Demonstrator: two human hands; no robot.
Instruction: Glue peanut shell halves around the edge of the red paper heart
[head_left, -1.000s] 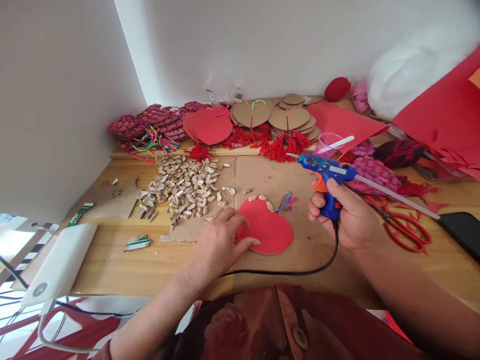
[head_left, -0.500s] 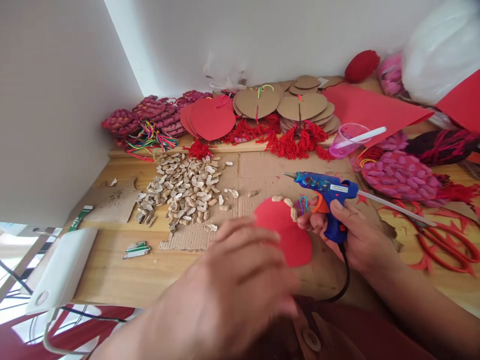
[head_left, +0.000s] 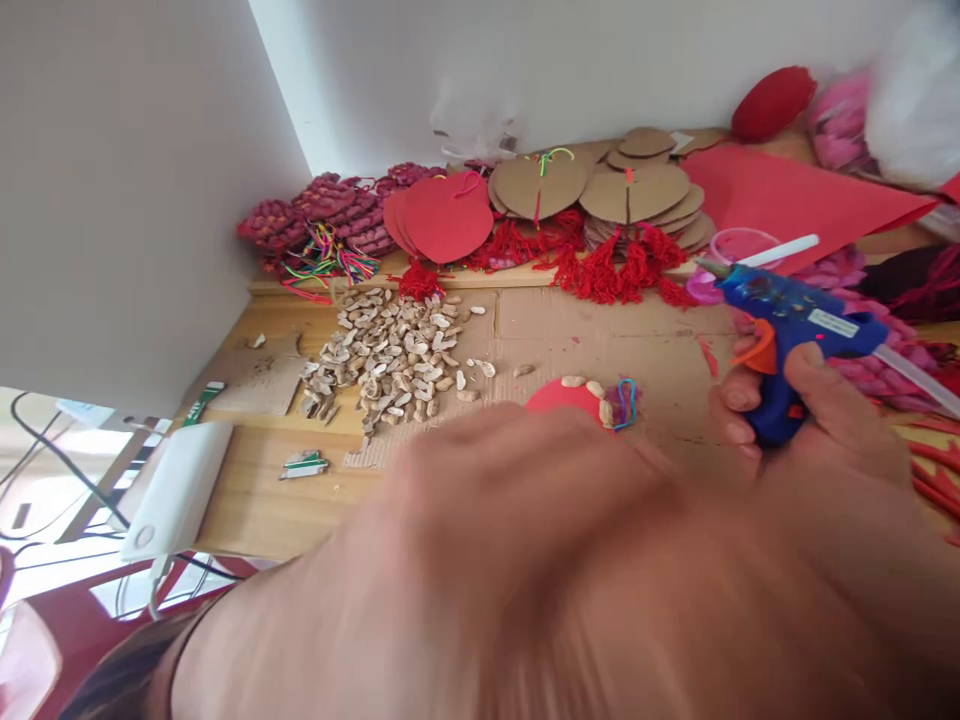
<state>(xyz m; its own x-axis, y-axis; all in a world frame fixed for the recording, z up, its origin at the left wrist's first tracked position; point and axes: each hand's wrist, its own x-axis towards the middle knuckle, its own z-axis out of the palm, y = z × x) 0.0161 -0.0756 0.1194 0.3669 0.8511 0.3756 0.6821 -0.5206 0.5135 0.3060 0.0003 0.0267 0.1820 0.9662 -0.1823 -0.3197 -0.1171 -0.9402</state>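
2 bare hands are over a pale wooden table (head_left: pixel 255 510), partly covered by a flat brown cardboard sheet (head_left: pixel 525 325). Largest of the pair in view, the left hand (head_left: pixel 510 520) stretches across the foreground from a dark sleeve (head_left: pixel 150 660), its back toward the camera and badly blurred. Its fingertips cannot be made out, so I cannot tell whether it is open or closed, or whether it holds anything. Further right, the right hand (head_left: pixel 810 430) is wrapped around the handle of a blue plastic glue gun (head_left: pixel 795 310), thumb laid along the handle and fingers curled around the front, close to the orange trigger (head_left: pixel 757 350). That grip is firmly closed on the gun, whose nozzle points left and a little upward in the view.

Beyond the left hand lies a loose heap of tan peanut shells (head_left: pixel 397 360). A flat red card piece (head_left: pixel 562 400) rests on the cardboard, left of the gun and apart from it; the left hand hides its lower part. A thin blue cord loop (head_left: pixel 625 403) lies just beside its right edge. 3 tan shell pieces (head_left: pixel 595 388) sit along the card's rounded upper edge.
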